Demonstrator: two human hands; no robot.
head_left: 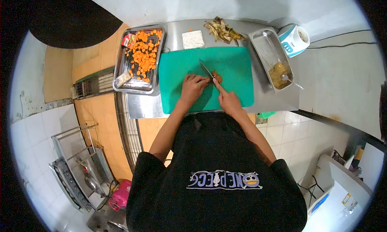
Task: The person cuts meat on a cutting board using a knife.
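Note:
On the green cutting board (177, 70), my right hand (228, 99) is wrapped round the handle of a knife (206, 68), whose blade points up and to the left. Small reddish-brown chopped pieces (217, 76) lie just right of the blade. My left hand (194, 86) rests on the board left of the knife, its fingers together and their tips close to the blade. Something small and dark is at those fingertips, too small to make out.
Left of the board, a metal tray (117, 72) holds sliced carrots (144, 54) and small packets. Behind it lie a white block (193, 39) and brownish peels (222, 31). At right stand a metal pan (263, 46) with brownish paste and a spoon, and a white-and-blue appliance (293, 40).

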